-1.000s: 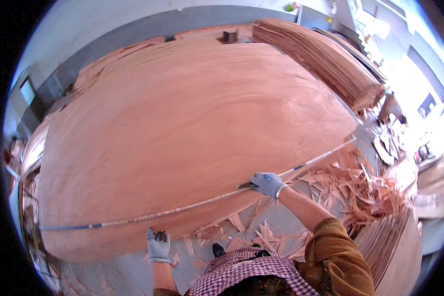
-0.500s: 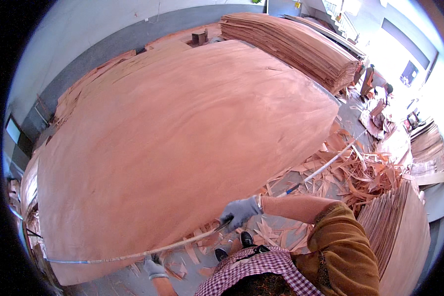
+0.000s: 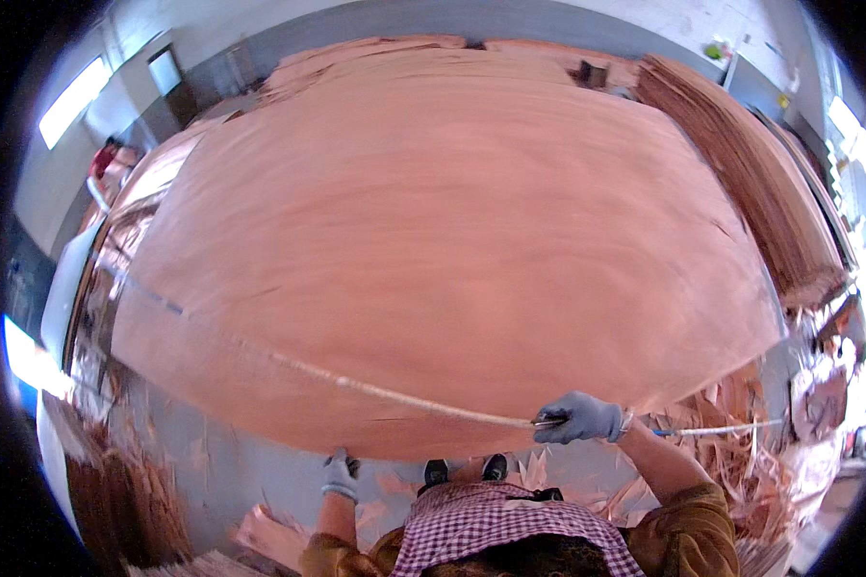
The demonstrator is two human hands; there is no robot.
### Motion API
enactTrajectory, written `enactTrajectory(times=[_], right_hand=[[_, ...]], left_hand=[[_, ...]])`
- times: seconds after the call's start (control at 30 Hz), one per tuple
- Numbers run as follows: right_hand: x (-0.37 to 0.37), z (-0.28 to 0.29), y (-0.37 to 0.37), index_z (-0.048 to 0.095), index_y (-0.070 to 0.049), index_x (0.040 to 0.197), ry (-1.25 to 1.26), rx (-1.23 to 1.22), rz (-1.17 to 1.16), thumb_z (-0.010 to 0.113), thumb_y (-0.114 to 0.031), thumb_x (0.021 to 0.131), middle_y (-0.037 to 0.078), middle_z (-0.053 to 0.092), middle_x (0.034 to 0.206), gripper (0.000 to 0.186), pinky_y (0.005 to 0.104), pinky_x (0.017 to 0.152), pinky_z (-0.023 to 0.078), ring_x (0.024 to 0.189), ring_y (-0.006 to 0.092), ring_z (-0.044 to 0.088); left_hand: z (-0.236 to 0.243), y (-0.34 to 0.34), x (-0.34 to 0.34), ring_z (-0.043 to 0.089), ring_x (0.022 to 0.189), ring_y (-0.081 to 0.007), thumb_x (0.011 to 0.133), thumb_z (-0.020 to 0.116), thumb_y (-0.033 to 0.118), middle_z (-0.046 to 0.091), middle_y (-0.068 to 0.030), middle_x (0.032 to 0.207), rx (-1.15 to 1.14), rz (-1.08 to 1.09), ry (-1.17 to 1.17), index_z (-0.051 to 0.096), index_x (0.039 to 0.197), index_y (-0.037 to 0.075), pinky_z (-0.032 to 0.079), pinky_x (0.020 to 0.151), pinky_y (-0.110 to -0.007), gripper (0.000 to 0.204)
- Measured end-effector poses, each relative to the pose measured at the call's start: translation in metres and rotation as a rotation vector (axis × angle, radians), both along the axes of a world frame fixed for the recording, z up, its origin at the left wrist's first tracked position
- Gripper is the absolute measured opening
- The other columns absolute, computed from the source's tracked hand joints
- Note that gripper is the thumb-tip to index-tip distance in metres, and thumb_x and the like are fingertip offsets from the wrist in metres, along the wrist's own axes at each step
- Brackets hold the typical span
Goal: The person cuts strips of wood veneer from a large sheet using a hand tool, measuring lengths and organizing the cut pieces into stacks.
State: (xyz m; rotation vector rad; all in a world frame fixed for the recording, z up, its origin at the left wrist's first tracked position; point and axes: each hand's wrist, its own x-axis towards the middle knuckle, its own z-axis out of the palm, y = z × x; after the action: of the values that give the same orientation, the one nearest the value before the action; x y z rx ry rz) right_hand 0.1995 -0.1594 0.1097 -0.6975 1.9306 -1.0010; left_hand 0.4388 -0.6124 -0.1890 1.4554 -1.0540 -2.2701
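A large reddish veneer sheet (image 3: 433,221) lies across the middle, its near edge just beyond my feet. My right hand (image 3: 579,419), in a grey glove, is closed on a long pale rod (image 3: 404,398) with blue sections and on a small dark object lying against it; the rod runs diagonally over the sheet toward the left. My left hand (image 3: 340,471), also gloved, is at the near edge with curled fingers; what they hold, if anything, is unclear.
A tall veneer stack (image 3: 722,173) flanks the right. Veneer scraps (image 3: 731,413) litter the grey floor (image 3: 260,452), with more stacks (image 3: 115,481) at the lower left. A person (image 3: 111,163) is at the far left, and a dark block (image 3: 592,75) sits at the back.
My view has swung leftward. My right hand has moved the rod off its line along the near edge to a diagonal across the sheet. My left hand remains near the edge.
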Motion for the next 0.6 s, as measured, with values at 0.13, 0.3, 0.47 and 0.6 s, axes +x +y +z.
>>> enactTrajectory(times=[0.13,0.3,0.47,0.6], right_hand=[[-0.007,-0.010,0.025,0.065,-0.005,0.088,-0.031,0.144,-0.129,0.068,-0.030,0.082,0.003,0.052,0.055,0.026,0.0259,0.047,0.039,0.051,0.0058,0.046],[0.007,-0.024,0.008,0.064,-0.004,0.074,0.113,0.106,-0.229,0.070,-0.026,0.079,0.001,0.052,0.052,0.023,0.0247,0.045,0.039,0.050,0.0053,0.047],[0.014,-0.028,-0.010,0.064,-0.005,0.070,0.446,0.118,-0.205,0.069,-0.026,0.079,0.007,0.055,0.052,0.023,0.0290,0.046,0.043,0.047,0.0139,0.053],[-0.001,-0.040,-0.006,0.066,-0.010,0.087,0.729,0.409,-0.078,0.064,-0.036,0.081,0.012,0.063,0.071,0.027,0.0379,0.057,0.049,0.064,0.0305,0.063]], left_hand=[[0.088,0.093,-0.074,0.046,0.110,-0.0250,0.089,0.049,0.035,0.052,-0.0079,0.113,-0.168,0.078,0.106,0.051,0.116,0.021,0.043,0.087,-0.046,0.030],[0.114,0.062,-0.125,0.049,0.092,-0.0285,0.078,0.065,0.048,0.051,-0.0068,0.098,-0.024,-0.034,0.016,0.049,0.109,0.009,0.044,0.084,-0.047,0.052],[0.108,0.059,-0.154,0.054,0.074,-0.0250,0.077,0.068,0.043,0.055,-0.0054,0.092,-0.117,-0.009,0.052,0.051,0.100,0.012,0.048,0.074,-0.048,0.043],[0.097,0.052,-0.147,0.058,0.074,-0.0220,0.081,0.065,0.039,0.060,-0.0030,0.087,0.030,-0.054,0.173,0.054,0.099,0.016,0.048,0.070,-0.044,0.031]])
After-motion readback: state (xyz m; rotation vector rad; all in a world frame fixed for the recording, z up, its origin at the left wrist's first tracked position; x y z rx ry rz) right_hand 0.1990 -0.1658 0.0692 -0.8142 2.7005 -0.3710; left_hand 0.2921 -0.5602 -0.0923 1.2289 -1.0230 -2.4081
